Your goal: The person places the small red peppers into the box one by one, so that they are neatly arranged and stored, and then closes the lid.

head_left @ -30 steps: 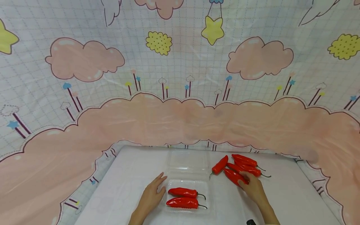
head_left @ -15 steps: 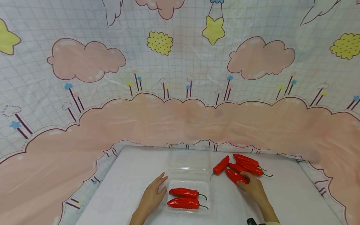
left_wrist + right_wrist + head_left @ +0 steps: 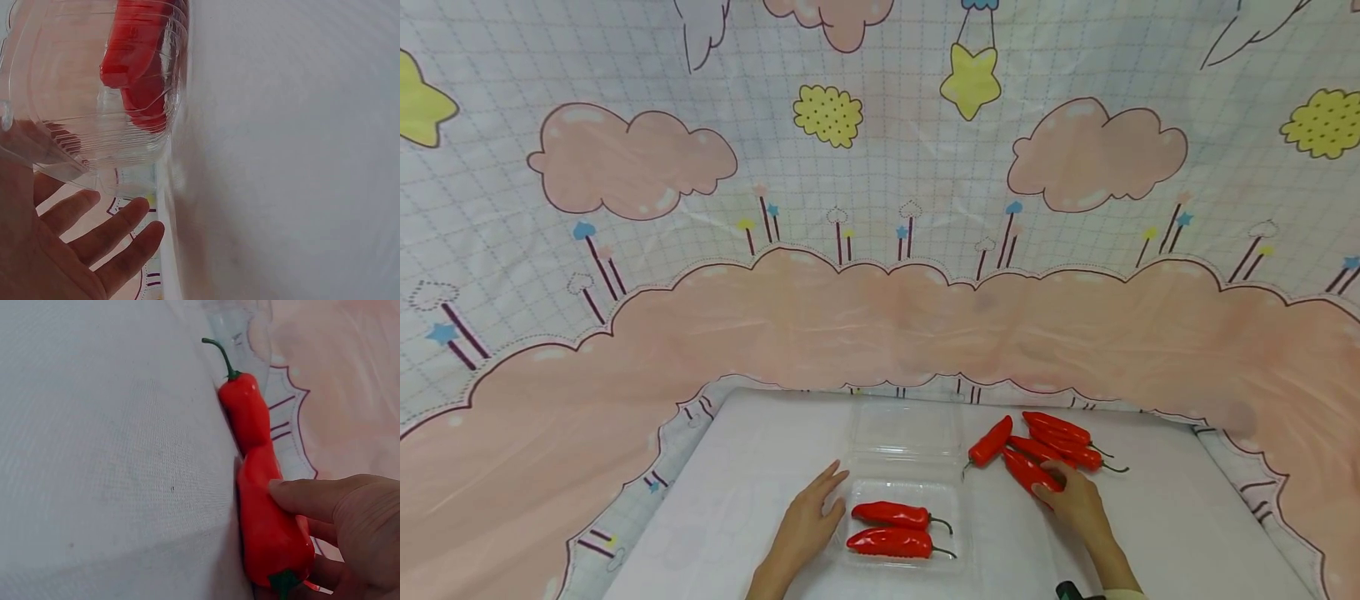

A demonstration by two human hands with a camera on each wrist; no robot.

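My right hand (image 3: 1075, 502) pinches a red chili pepper (image 3: 1021, 471) between thumb and fingers at the near side of a pepper pile. In the right wrist view the thumb presses on this pepper (image 3: 272, 531), its green stem end towards the viewer. My left hand (image 3: 805, 521) lies at the left side of a clear plastic box (image 3: 906, 486), fingers spread and fairly straight. Two red peppers, one farther (image 3: 889, 514) and one nearer (image 3: 889, 542), lie side by side in the box, stems to the right. In the left wrist view the thumb is partly behind the clear wall.
The box's hinged lid (image 3: 906, 427) lies folded back behind it. Several more red peppers (image 3: 1056, 427) lie at the back right, one of them (image 3: 990, 442) apart at the left. A dark object (image 3: 1067, 590) shows at the near edge. A patterned curtain (image 3: 880, 325) hangs behind the white table (image 3: 700, 500).
The pepper under my right hand has turned slightly, its near end now lower towards me. My left hand and the box stay put; the head view has shifted a little.
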